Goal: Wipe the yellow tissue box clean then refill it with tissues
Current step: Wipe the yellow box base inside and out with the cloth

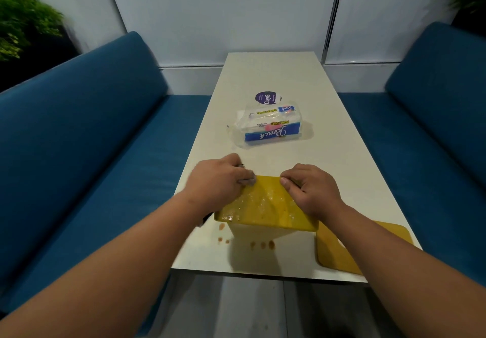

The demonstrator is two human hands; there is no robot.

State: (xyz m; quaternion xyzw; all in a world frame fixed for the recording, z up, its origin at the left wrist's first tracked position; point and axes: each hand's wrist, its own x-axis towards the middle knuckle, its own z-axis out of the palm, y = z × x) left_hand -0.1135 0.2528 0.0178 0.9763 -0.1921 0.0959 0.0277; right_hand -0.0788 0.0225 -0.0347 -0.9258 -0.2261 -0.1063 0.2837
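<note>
Head view shows my left hand (219, 177) curled around a greyish cloth (248, 181), pressed on the far left corner of the yellow tissue box (265, 204). My right hand (310, 189) grips the box's far right edge, fingers curled over it. The box sits near the close end of the white bench (342, 137), its top wet and glistening; I can't tell which face is up. Brown drips (263, 245) spot the bench just beneath. A flat yellow lid (339, 250) lies at the near right corner, partly hidden by my forearm. Further along sits a tissue pack (268, 127), then a purple round sticker (267, 98). Blue sofas (105, 132) flank both long edges. Something dark under my left wrist is hard to make out.
</note>
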